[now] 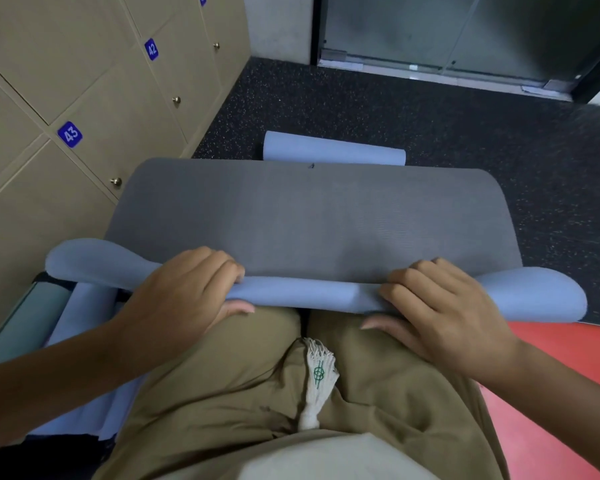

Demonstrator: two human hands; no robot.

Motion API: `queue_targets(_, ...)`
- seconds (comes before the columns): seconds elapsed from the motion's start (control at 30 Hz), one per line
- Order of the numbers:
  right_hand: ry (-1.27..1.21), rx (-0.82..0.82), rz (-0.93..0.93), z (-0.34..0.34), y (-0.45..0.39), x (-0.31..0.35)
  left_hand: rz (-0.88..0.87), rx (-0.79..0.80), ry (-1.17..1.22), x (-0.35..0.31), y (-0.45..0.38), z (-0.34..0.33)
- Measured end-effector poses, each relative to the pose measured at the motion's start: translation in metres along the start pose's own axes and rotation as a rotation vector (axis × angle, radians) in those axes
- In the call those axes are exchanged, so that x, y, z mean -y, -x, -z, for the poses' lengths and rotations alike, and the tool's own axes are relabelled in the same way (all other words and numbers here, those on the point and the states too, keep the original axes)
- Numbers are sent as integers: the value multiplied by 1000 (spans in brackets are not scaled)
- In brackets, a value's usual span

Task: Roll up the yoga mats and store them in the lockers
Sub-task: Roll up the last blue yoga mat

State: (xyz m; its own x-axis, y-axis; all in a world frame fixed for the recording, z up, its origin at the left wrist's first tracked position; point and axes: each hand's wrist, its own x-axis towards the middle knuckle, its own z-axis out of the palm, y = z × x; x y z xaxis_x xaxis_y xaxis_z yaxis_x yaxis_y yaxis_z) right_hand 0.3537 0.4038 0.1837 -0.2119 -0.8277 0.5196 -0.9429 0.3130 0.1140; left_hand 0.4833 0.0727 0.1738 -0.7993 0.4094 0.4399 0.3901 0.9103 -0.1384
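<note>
You are at the start of the roll: your left hand (184, 289) and right hand (437, 303) each have their grip curled round the folded near edge of the grey yoga mat (309, 216), which lies flat on the dark floor (430, 126) beside the lockers (94, 84). Next, I judge, tuck that edge tight and push it evenly away. Locker labels read 42 (151, 49) and 43 (70, 134).
</note>
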Motion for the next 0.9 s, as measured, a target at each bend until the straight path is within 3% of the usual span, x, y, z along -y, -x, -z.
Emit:
queue_targets(0.13, 24, 46, -69, -1, 1, 0, 56, 15, 29, 3, -7, -2)
queue_targets(0.3, -57, 107, -175, -6, -9, -9, 261, 149, 278, 18, -21, -3)
queue_targets(0.53, -492, 258, -432, -7, -34, -45, 550, 394, 668, 39, -48, 5)
queue_targets(0.7, -714, 424, -610, -11, -53, -63, 597, 271, 707, 38, -53, 3)
queue_targets(0.9, -775, 393, -606, -14, -65, -71, 326, 12, 298, 17, -41, -4)
